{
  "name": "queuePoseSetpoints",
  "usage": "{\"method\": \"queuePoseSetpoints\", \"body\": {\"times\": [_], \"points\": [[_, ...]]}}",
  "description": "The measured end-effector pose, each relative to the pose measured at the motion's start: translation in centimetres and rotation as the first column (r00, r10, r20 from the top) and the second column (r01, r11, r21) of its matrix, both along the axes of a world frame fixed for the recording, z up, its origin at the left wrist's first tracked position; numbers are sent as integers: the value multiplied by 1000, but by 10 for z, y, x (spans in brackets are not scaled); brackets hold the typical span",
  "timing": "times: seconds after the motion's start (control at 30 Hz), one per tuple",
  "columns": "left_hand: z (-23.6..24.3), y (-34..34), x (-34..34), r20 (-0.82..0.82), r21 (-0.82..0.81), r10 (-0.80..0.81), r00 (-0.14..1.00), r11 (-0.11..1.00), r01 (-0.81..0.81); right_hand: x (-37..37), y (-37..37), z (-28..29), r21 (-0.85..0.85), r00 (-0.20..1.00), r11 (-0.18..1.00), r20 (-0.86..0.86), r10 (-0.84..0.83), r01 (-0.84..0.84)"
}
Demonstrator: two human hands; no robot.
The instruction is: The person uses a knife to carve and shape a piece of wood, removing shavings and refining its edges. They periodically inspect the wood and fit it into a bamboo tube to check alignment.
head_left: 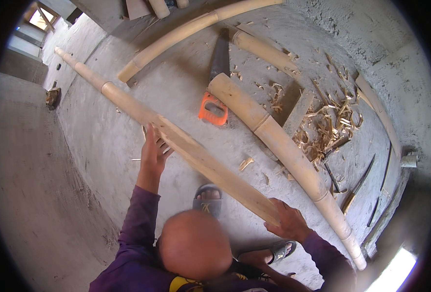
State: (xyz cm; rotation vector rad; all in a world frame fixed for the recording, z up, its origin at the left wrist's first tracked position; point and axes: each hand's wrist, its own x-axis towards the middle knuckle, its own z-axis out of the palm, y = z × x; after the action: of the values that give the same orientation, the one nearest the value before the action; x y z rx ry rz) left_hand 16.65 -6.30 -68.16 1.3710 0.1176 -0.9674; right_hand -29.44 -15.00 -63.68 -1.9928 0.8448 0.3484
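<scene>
A long bamboo pole [191, 151] lies slantwise across the middle, running from the far left down to my right hand. Its near half looks pale and flat, as if split or shaved; its far part is round with nodes. My left hand [154, 153] supports it near the middle from the left side, fingers partly beneath the pole. At the near end, my right hand [291, 222] is closed around the tip. To the right of the pole, a hand saw [214, 109] with an orange handle rests on the floor, its dark blade pointing away.
A thick bamboo pole [286, 148] lies to the right, close to my right hand. Curly shavings [330, 124] are heaped beyond it, near a long knife [359, 185]. Another bamboo pole [176, 36] lies farther off. My sandaled foot [208, 197] is under the held pole. Concrete walls flank the floor.
</scene>
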Motion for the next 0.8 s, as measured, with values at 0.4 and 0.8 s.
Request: {"method": "queuePoseSetpoints", "body": {"times": [0.4,0.8], "points": [[16,-60,-87,-158,-404,-178,971,909,101,28,-1,27,-193,983,969,129,-131,155],[106,-33,133,222,-658,526,821,703,-272,113,-152,-57,-424,976,879,86,-200,217]]}}
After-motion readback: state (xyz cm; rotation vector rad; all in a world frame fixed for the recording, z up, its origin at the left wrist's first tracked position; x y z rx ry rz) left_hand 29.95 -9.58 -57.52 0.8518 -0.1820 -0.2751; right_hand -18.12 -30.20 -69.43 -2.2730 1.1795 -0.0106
